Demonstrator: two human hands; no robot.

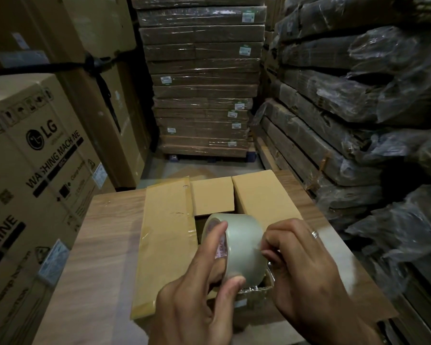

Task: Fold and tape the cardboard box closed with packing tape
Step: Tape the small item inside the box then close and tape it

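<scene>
Both hands work a roll of clear packing tape above an open cardboard box.

The left hand (pixel 197 302) grips the tape roll (pixel 239 247), forefinger across its printed core and thumb under the rim; the core's reddish print is too blurred to read. The right hand (pixel 306 270), a ring (pixel 314 234) on one finger, pinches at the roll's outer face. Just beneath, the cardboard box (pixel 164 232) sits on the wooden counter (pixel 102 245), flaps unfolded. To the left a carton (pixel 35 158) reads "LG" and "WASHING MACHINE". Beyond stand shrink-wrapped flat cartons (pixel 202 95) with small unreadable labels, and plastic-covered bundles (pixel 358 95) fill the right.
</scene>
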